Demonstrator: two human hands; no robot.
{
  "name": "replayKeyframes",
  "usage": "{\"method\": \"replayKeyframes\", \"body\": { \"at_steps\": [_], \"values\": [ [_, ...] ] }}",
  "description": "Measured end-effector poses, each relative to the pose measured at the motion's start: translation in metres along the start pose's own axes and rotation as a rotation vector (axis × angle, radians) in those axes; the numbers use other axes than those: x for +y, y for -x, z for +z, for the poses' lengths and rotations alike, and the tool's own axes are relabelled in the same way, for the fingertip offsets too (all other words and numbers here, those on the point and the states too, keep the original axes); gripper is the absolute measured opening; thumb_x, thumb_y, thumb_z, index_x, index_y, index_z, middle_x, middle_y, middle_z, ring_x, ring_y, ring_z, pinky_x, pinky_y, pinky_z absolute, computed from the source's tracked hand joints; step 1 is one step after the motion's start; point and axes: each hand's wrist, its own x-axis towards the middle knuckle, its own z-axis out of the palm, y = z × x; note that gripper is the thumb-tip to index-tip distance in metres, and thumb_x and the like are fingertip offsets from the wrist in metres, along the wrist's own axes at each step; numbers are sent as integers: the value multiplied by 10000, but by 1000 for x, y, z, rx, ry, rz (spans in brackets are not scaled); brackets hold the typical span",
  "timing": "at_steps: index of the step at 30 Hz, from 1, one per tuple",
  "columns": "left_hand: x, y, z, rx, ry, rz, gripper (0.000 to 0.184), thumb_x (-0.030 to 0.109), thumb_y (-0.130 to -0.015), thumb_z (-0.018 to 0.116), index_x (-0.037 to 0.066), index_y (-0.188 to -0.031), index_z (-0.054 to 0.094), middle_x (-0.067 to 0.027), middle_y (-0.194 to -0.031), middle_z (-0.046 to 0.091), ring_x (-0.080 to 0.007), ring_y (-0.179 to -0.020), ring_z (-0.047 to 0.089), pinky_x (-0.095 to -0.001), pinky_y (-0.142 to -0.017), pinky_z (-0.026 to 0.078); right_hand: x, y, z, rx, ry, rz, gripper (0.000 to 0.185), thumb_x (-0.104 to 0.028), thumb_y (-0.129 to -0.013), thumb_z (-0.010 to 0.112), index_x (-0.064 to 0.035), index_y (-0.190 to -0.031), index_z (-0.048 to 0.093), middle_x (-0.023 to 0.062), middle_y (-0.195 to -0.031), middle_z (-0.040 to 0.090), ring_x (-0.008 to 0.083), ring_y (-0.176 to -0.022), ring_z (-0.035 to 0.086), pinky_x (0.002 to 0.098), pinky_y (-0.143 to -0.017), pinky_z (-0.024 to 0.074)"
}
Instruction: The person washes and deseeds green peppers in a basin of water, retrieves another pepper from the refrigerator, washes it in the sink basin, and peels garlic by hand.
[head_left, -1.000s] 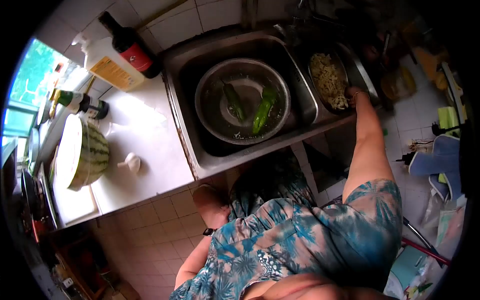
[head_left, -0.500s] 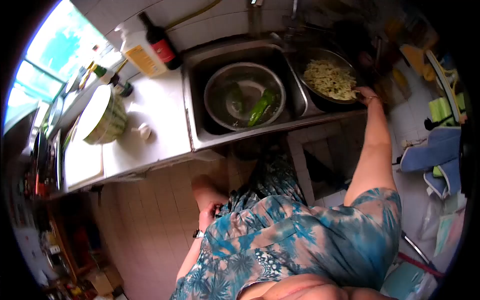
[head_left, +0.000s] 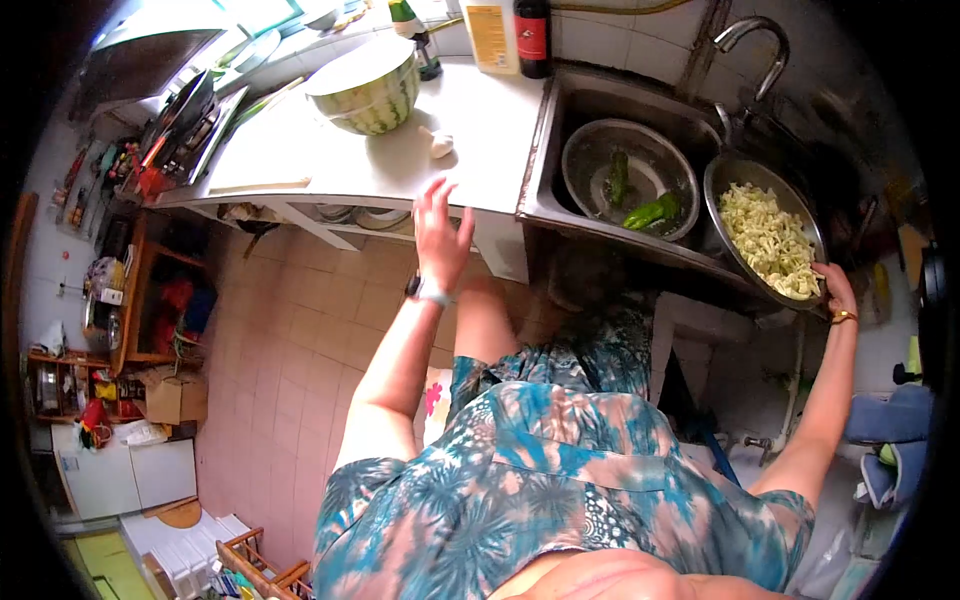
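My right hand (head_left: 838, 288) grips the rim of a metal basin (head_left: 712, 190) at the right side of the sink. Pale yellow-green chopped pieces (head_left: 768, 238) fill much of it; I cannot tell what food they are. My left hand (head_left: 440, 238) is raised near the counter's front edge, fingers spread, holding nothing. Just beyond it a garlic bulb (head_left: 440, 145) lies on the counter. In the left sink bowl sits another metal basin (head_left: 690, 165) with two green peppers (head_left: 652, 212) in it.
A round green-striped thing like a watermelon (head_left: 372, 112), pale on top, stands on the white counter (head_left: 480, 150). Behind are a dark bottle (head_left: 533, 40) and a white jug (head_left: 490, 38). A faucet (head_left: 765, 50) rises behind the sink. Pans (head_left: 185, 110) are at far left.
My left hand has come up from beside my clothes to the counter edge and spread its fingers. My right hand stays on the basin's rim. The view has swung left.
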Motion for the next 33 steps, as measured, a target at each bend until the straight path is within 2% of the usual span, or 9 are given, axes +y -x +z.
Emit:
{"method": "replayKeyframes", "body": {
  "at_steps": [1,6,9,12,18,20,28,30,33],
  "values": [
    [-8,-21,-1,13,-2,5,504,104,-796,676,74,-1259,480,-163,-1285,467,-346,-1222,442,-452,-1033,372,-44,51,32,-95,-79,-71,315,-201,-881,604,56,-1062,626,105,-929,679,150,-780,666,306,-687,520],
    [-57,-78,52,-66,-100,-269,686,287,-798,721,128,-1387,405,-209,-1407,359,-366,-1270,420,-420,-1071,366,-138,65,128,-404,-112,-221,252,-164,-876,607,43,-1016,632,94,-903,680,143,-764,663,295,-672,522],
    [-88,-88,70,-271,-133,-276,582,230,-775,719,145,-1299,480,-174,-1267,494,-349,-1182,490,-426,-991,432,-197,86,225,-456,-149,-267,302,-215,-880,635,58,-1009,626,110,-872,682,143,-705,656,286,-618,516],
    [-100,-88,64,-166,-157,-216,450,128,-749,698,122,-1176,556,-178,-1144,540,-358,-1074,535,-455,-939,437,-237,74,310,-623,-191,-298,312,-233,-886,642,53,-1010,633,98,-814,688,144,-617,641,277,-520,502],
    [-136,-78,35,-85,-225,-272,466,94,-754,655,115,-1207,547,-191,-1212,519,-378,-1099,522,-469,-949,418,-303,72,431,-669,-204,-296,268,-261,-859,662,-29,-991,680,40,-824,690,121,-690,639,292,-551,498],
    [-139,-78,24,-95,-257,-288,486,97,-753,656,115,-1225,540,-193,-1222,513,-379,-1105,520,-473,-951,416,-312,65,454,-645,-103,-264,203,-266,-847,668,-105,-969,693,3,-846,688,125,-712,602,283,-582,441],
    [-143,-72,36,-8,-242,-212,507,129,-777,607,84,-1272,507,-252,-1241,508,-423,-1127,497,-498,-959,407,-322,55,486,-509,-205,-243,272,-283,-865,651,-69,-1028,689,43,-885,702,169,-737,651,306,-649,503],
    [-146,-71,34,-22,-192,-237,543,166,-788,636,106,-1308,492,-256,-1248,503,-421,-1157,485,-499,-964,401,-317,60,490,-627,-335,-259,320,-382,-864,656,-99,-1009,694,48,-901,699,164,-762,656,340,-723,519],
    [-144,-69,33,-11,-169,-229,598,172,-762,634,91,-1330,466,-267,-1281,470,-450,-1119,501,-502,-937,424,-319,85,479,-613,-214,-190,426,-537,-833,649,-139,-980,681,25,-845,679,145,-722,640,343,-695,531]
  ]
}}
